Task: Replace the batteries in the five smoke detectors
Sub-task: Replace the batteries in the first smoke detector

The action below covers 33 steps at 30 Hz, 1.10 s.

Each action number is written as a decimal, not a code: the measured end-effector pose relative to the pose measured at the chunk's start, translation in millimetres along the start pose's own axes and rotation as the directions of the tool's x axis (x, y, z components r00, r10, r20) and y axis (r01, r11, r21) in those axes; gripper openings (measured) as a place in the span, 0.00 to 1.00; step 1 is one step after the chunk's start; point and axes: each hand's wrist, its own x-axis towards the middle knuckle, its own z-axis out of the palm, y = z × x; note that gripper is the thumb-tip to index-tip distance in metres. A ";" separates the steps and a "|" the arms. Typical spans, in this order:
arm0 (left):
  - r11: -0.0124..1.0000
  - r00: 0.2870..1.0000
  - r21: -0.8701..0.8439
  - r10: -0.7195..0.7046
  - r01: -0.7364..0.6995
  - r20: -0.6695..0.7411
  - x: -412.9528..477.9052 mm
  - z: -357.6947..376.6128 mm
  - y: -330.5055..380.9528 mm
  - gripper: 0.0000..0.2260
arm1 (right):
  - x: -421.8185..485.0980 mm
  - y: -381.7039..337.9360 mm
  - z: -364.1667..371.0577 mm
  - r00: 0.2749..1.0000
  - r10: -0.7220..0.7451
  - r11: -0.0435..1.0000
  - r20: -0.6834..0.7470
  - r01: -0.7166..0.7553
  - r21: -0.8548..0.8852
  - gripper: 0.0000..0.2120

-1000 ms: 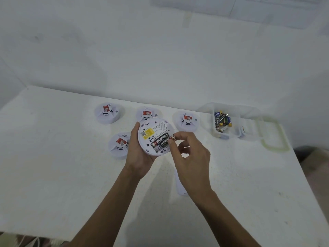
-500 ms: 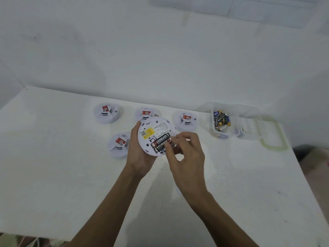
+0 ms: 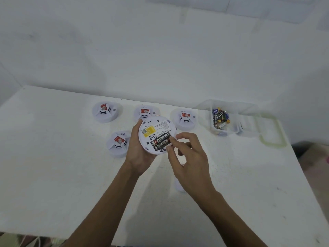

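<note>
While left fingers (image 3: 137, 126) clasp the open detector (image 3: 151, 130) and right fingers (image 3: 174, 142) pinch its battery (image 3: 161, 140), four detectors (image 3: 105, 114) lie beyond, one half-hidden.

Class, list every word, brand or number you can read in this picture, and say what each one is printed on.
"EVEREADY": upper battery in the held smoke detector.
"EVEREADY", upside down: lower battery.
Yellow label and fine print on that detector: too small.
Red stickers on the other detectors: unreadable.
Print on batteries in the box: blurred.
</note>
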 end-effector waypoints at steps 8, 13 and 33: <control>0.995 0.988 -0.044 -0.087 0.093 0.128 -2.1 -13.6 -3.6 0.28 | -4.9 32.8 -16.1 0.949 0.296 0.955 0.112 -0.293 -0.044 0.13; 0.992 0.984 -0.059 -0.101 0.110 0.150 -5.1 -16.3 -4.3 0.26 | -24.9 49.4 -5.7 0.708 0.613 0.765 0.351 -0.420 -0.488 0.31; 0.988 0.981 -0.037 -0.145 0.151 0.132 -10.0 -16.7 -6.8 0.26 | -51.9 66.9 22.2 0.685 0.660 0.746 0.307 -0.550 -0.375 0.09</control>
